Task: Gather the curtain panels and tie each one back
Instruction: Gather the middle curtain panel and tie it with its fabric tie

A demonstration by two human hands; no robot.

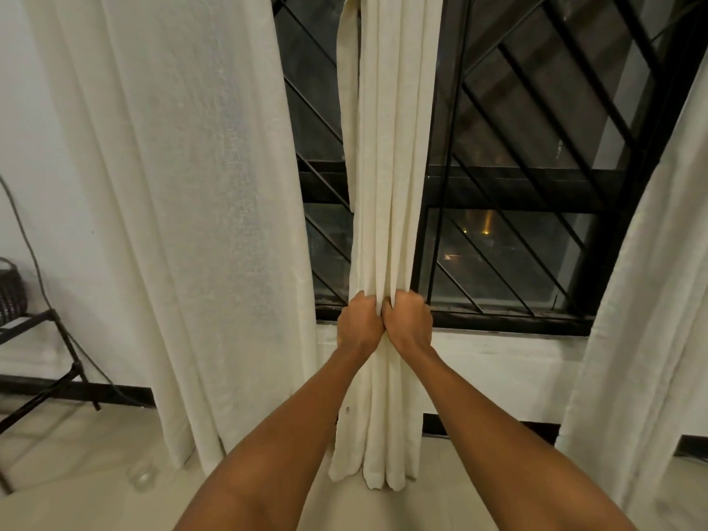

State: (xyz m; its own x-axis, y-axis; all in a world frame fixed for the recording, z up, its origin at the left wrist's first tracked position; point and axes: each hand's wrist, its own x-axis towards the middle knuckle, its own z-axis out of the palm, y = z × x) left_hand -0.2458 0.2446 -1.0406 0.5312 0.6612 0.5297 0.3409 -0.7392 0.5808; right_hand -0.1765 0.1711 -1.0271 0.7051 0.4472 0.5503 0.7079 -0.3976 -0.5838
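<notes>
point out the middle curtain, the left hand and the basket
middle curtain (pixel 389 155): head view, on the bunched folds, upper half
left hand (pixel 360 325): head view, on the back of the hand, which grips the middle curtain
basket (pixel 11 293): head view, on its dark woven side at the left edge

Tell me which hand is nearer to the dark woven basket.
Left. The dark woven basket sits far left; the left hand grips the gathered cream curtain panel on that side, the right hand beside it, farther away.
</notes>
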